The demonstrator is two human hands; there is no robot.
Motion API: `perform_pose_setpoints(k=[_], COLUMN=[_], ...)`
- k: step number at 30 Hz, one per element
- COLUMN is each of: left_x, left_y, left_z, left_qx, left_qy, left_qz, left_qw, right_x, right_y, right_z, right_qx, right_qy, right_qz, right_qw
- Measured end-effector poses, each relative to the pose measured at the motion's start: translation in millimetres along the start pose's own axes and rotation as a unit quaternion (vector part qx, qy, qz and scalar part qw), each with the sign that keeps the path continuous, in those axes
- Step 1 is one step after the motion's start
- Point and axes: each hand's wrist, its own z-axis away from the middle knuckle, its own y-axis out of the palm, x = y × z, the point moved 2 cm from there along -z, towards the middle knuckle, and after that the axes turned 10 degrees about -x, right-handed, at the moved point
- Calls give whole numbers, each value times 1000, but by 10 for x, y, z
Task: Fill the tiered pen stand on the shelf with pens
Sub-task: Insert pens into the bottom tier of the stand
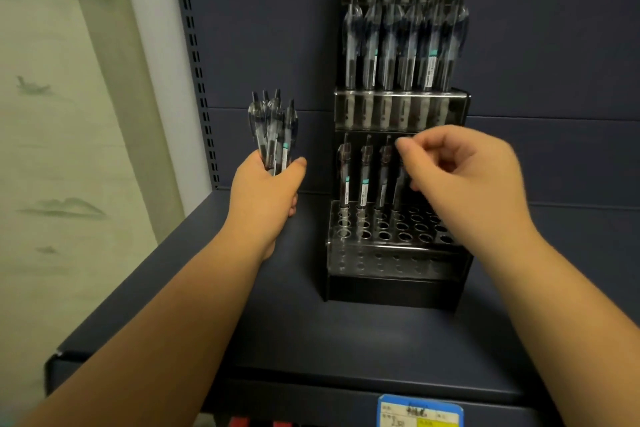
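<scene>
A black tiered pen stand [398,282] stands on the dark shelf [311,340]. Its upper tiers are full of upright pens [405,45]. In the lowest tier's back row stand three pens [363,177]; the other holes [412,232] are bare. My right hand [464,180] pinches a fourth pen [400,189] near its top, with the tip down at a back-row hole. My left hand [266,194] grips a bundle of several pens [275,132] upright, to the left of the stand.
The shelf's dark back panel [263,28] rises behind the stand, with a slotted upright post [197,73] at its left. A pale painted wall [62,114] lies further left. A blue and yellow price label [419,412] sits on the shelf's front edge.
</scene>
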Motion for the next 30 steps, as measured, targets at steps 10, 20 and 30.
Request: perform_pose_setpoints(k=[10,20,30], left_x=[-120,-182,-25], left_y=[19,-1,-22], left_z=[111,131,9], left_qx=[42,76,6], left_qy=[49,83,22], left_qz=[-23,-1,3], left_qw=[998,994,1000], right_x=[577,598,502], right_y=[572,648,-373], right_z=[-176,-154,-532], right_qx=[127,84,-96], right_qy=[-82,-7,-3], right_qz=[152,23,-128], right_qw=[977,996,987])
